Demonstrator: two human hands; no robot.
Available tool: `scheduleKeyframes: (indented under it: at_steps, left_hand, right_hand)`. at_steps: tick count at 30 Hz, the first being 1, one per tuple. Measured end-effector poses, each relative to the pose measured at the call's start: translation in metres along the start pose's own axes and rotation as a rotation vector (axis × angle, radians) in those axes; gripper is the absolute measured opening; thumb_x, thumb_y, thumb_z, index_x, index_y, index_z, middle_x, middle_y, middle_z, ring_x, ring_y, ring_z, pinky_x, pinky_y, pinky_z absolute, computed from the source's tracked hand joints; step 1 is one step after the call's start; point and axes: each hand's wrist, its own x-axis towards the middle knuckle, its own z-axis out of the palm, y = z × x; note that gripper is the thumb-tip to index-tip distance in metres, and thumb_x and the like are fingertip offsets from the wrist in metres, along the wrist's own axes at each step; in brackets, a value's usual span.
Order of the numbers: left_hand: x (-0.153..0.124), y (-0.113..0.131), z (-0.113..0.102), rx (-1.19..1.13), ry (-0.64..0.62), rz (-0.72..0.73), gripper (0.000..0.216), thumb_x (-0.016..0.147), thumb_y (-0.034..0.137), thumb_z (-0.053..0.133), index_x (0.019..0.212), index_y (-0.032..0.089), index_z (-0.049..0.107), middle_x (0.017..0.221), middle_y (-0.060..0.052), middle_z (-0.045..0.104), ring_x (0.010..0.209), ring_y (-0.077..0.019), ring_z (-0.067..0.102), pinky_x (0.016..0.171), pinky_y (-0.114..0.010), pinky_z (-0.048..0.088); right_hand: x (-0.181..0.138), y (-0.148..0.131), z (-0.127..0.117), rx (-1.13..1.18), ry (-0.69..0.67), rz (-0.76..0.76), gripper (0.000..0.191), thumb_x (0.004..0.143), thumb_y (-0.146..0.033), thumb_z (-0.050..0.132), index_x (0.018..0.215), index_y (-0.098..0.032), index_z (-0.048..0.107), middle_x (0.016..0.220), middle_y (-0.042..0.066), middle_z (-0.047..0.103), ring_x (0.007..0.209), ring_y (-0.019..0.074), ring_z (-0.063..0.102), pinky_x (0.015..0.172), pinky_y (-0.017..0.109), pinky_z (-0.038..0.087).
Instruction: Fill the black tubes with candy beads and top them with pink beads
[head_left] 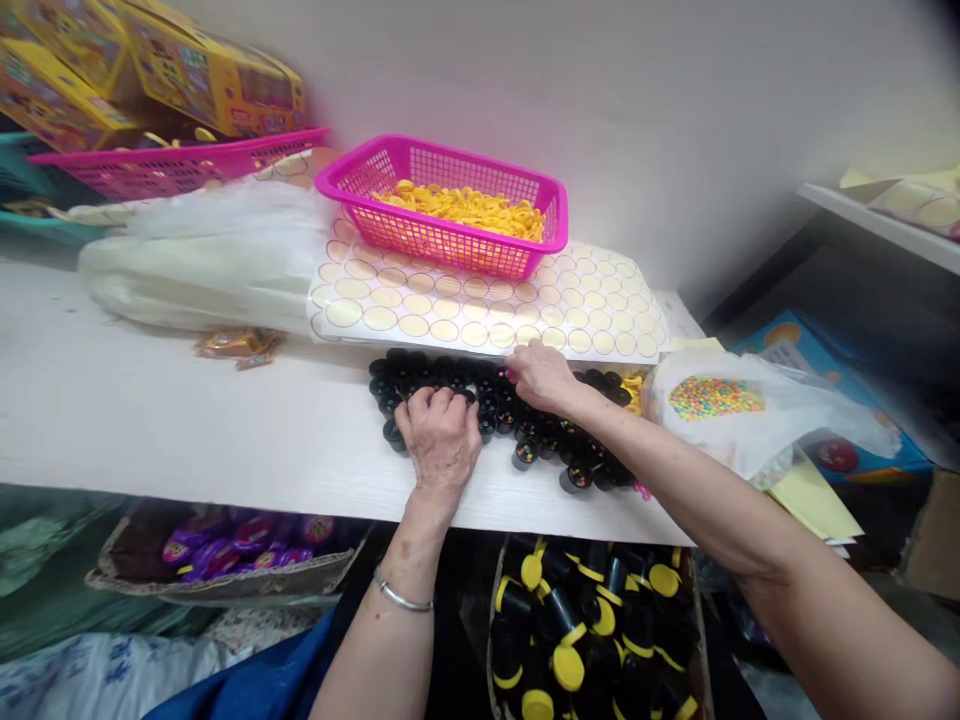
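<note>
A cluster of small black tubes [517, 425] stands open-topped on the white table [187, 420], some showing coloured candy inside. My left hand [441, 435] rests on the left part of the cluster, fingers curled over the tubes. My right hand [541, 375] reaches over the back of the cluster, fingertips pinched on something small and pink by the edge of a sheet of round yellow stickers [487, 300]. A pink basket [442, 205] of yellow caps sits on that sheet.
A plastic bag of coloured candy beads [716, 398] lies to the right. A box of capped black tubes [592, 630] sits below the table edge, with a tray of purple items [225, 550] to its left. White plastic bags [202, 260] and yellow boxes [150, 70] fill the back left.
</note>
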Motion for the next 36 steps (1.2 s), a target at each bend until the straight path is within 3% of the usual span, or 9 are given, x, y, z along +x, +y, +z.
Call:
scheduleKeyframes:
  at_steps: [4, 8, 14, 19, 23, 27, 29, 32, 36]
  left_hand:
    - [0.0, -0.001, 0.001, -0.014, 0.005, -0.004, 0.019, 0.083, 0.032, 0.056, 0.076, 0.018, 0.066, 0.094, -0.008, 0.07, 0.098, -0.0285, 0.052, 0.087, -0.045, 0.033]
    - [0.001, -0.001, 0.001, -0.014, -0.011, -0.004, 0.019, 0.083, 0.032, 0.055, 0.076, 0.018, 0.066, 0.092, -0.008, 0.07, 0.099, -0.029, 0.051, 0.087, -0.046, 0.032]
    - [0.001, -0.002, 0.003, -0.008, -0.001, 0.023, 0.021, 0.084, 0.032, 0.054, 0.075, 0.018, 0.066, 0.091, -0.008, 0.07, 0.097, -0.0282, 0.051, 0.085, -0.044, 0.032]
    - [0.002, -0.002, 0.006, -0.024, 0.027, 0.03, 0.02, 0.084, 0.033, 0.054, 0.076, 0.019, 0.066, 0.092, -0.008, 0.07, 0.098, -0.0284, 0.051, 0.086, -0.044, 0.032]
    - [0.003, -0.002, 0.01, -0.045, 0.043, 0.041, 0.02, 0.084, 0.033, 0.054, 0.076, 0.02, 0.067, 0.091, -0.008, 0.071, 0.099, -0.0294, 0.051, 0.086, -0.045, 0.032]
    - [0.002, -0.002, 0.012, -0.049, 0.058, 0.051, 0.02, 0.083, 0.034, 0.056, 0.074, 0.02, 0.066, 0.091, -0.008, 0.071, 0.098, -0.0294, 0.052, 0.085, -0.045, 0.032]
    - [0.002, -0.001, 0.012, -0.045, 0.066, 0.047, 0.02, 0.083, 0.035, 0.056, 0.075, 0.02, 0.066, 0.091, -0.009, 0.071, 0.098, -0.0295, 0.052, 0.085, -0.046, 0.033]
    - [0.001, 0.001, 0.01, -0.042, 0.062, 0.036, 0.02, 0.083, 0.034, 0.056, 0.076, 0.019, 0.067, 0.091, -0.009, 0.071, 0.099, -0.0293, 0.052, 0.086, -0.045, 0.033]
    - [0.001, 0.002, 0.007, -0.064, 0.025, 0.001, 0.018, 0.083, 0.031, 0.055, 0.079, 0.02, 0.068, 0.092, -0.009, 0.07, 0.1, -0.0288, 0.05, 0.088, -0.047, 0.033]
  right_hand:
    - [-0.003, -0.009, -0.006, -0.145, -0.024, -0.066, 0.026, 0.077, -0.012, 0.048, 0.093, -0.014, 0.068, 0.1, 0.015, 0.065, 0.101, 0.0289, 0.051, 0.075, 0.036, 0.04]
    - [-0.004, -0.001, -0.002, -0.029, 0.026, -0.024, 0.024, 0.078, -0.013, 0.047, 0.091, -0.015, 0.067, 0.099, 0.013, 0.065, 0.096, 0.0258, 0.054, 0.073, 0.034, 0.04]
    - [-0.016, 0.027, 0.004, 0.783, 0.232, 0.1, 0.014, 0.075, -0.023, 0.057, 0.08, -0.015, 0.067, 0.075, 0.002, 0.064, 0.075, 0.0146, 0.055, 0.071, 0.028, 0.041]
    - [-0.085, 0.07, -0.008, 1.314, 0.522, 0.266, 0.027, 0.065, -0.031, 0.07, 0.088, -0.017, 0.068, 0.075, 0.0, 0.065, 0.066, 0.011, 0.054, 0.064, 0.026, 0.042]
    - [-0.144, 0.128, -0.005, 1.104, 0.706, 0.473, 0.026, 0.064, -0.031, 0.069, 0.087, -0.018, 0.068, 0.078, 0.003, 0.067, 0.07, 0.0146, 0.057, 0.065, 0.028, 0.044]
    - [-0.163, 0.173, 0.007, 0.43, 0.461, 0.612, 0.011, 0.066, -0.019, 0.058, 0.07, -0.017, 0.068, 0.077, 0.008, 0.068, 0.079, 0.0216, 0.058, 0.071, 0.033, 0.043]
    - [-0.158, 0.18, 0.013, 0.255, 0.321, 0.57, 0.013, 0.064, -0.014, 0.054, 0.065, -0.017, 0.067, 0.077, 0.009, 0.068, 0.081, 0.0227, 0.058, 0.072, 0.033, 0.041]
    - [-0.147, 0.176, 0.02, 0.407, 0.246, 0.454, 0.015, 0.063, -0.014, 0.053, 0.067, -0.017, 0.067, 0.072, 0.005, 0.067, 0.074, 0.0191, 0.059, 0.068, 0.029, 0.042]
    - [-0.146, 0.17, 0.026, 0.945, 0.49, 0.588, 0.018, 0.061, -0.028, 0.066, 0.075, -0.016, 0.065, 0.064, 0.001, 0.064, 0.059, 0.0155, 0.057, 0.057, 0.028, 0.045]
